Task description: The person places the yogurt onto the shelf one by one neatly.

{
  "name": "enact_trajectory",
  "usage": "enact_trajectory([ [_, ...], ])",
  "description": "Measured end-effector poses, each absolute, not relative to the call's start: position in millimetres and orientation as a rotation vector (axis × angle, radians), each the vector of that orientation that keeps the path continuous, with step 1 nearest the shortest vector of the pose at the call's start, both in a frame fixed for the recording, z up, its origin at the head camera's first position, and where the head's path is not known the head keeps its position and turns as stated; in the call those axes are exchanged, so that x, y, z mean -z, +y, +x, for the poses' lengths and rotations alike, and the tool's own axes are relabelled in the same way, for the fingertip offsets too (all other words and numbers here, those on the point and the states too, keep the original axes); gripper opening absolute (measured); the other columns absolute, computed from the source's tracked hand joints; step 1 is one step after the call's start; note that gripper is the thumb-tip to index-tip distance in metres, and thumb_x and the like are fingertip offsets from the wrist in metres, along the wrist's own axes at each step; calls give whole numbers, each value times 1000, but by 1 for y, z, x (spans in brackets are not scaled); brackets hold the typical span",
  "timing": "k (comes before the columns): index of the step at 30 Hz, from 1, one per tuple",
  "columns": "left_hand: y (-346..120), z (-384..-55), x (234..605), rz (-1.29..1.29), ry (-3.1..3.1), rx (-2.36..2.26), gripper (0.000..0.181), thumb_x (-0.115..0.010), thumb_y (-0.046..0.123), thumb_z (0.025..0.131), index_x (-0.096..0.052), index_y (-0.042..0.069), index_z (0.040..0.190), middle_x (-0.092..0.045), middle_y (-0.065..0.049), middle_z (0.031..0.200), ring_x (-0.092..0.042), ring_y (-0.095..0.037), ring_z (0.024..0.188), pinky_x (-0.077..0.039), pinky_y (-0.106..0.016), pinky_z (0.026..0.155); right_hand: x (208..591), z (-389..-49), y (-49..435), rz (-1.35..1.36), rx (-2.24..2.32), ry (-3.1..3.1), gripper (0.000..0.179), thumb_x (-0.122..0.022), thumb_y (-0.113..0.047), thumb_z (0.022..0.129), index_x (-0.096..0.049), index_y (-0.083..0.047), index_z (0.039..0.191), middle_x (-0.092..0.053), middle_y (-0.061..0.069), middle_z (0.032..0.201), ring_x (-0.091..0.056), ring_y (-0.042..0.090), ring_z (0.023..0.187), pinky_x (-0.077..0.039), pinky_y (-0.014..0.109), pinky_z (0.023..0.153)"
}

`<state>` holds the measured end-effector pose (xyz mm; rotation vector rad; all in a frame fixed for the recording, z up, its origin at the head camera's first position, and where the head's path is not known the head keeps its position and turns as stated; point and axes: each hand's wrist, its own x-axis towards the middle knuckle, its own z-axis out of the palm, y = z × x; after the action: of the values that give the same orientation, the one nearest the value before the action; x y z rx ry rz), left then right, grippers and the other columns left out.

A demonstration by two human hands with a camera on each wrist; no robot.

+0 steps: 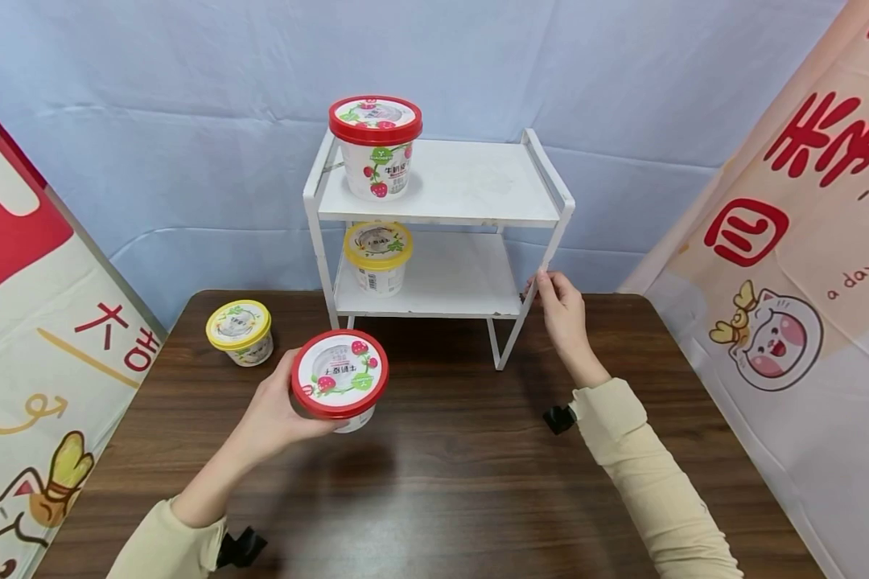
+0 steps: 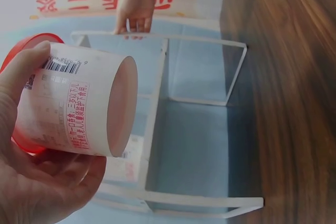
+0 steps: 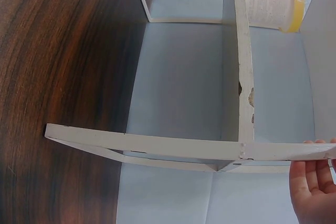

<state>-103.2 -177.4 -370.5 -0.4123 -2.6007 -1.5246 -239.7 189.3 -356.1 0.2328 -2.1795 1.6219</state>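
My left hand (image 1: pixel 278 410) grips a white paper tub with a red lid (image 1: pixel 340 375), thumb and fingers wrapped round its side, in front of the shelf's left part. In the left wrist view the tub (image 2: pixel 79 98) is tipped on its side, its barcode and base showing. My right hand (image 1: pixel 563 314) pinches the right front post of the white two-tier shelf (image 1: pixel 471 185); in the right wrist view its fingers (image 3: pixel 310 182) curl over that bar. Another red-lidded tub (image 1: pixel 378 161) stands on the top tier at the left. Below it, a yellow-lidded tub (image 1: pixel 379 257) stands on the lower tier.
A second, small yellow-lidded tub (image 1: pixel 239 331) stands on the dark wooden table (image 1: pixel 442 482), left of the shelf. Light blue cloth (image 1: pixel 188 121) hangs behind. Printed banners flank the table, the right one (image 1: pixel 782 241) with a cartoon cat.
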Motion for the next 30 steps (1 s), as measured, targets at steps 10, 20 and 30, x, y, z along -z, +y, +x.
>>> enact_trajectory([
  [10,-167,-105,360,-408,-2578,1529,83,-84,20,62,-36,9,128,-52,-8,119,-49,-22,107,-51,-43,82,356,-239,189,235,-1632,-2172,38,-45,-23,97,-57,13,96,-59,31,90,-55,7,73,-47,12,66],
  [20,-156,-107,349,-395,-2556,1575,84,-84,21,62,-34,10,129,-48,-5,120,-46,-21,108,-52,-42,81,355,-239,189,229,-1619,-2183,37,-45,-23,97,-58,11,96,-62,18,84,-57,8,73,-47,13,65],
  [30,-143,-112,338,-423,-2515,1619,83,-84,20,63,-33,11,127,-48,-4,120,-46,-20,109,-52,-41,81,355,-239,189,228,-1614,-2192,39,-44,-26,97,-57,11,97,-60,31,91,-55,7,72,-47,12,65],
])
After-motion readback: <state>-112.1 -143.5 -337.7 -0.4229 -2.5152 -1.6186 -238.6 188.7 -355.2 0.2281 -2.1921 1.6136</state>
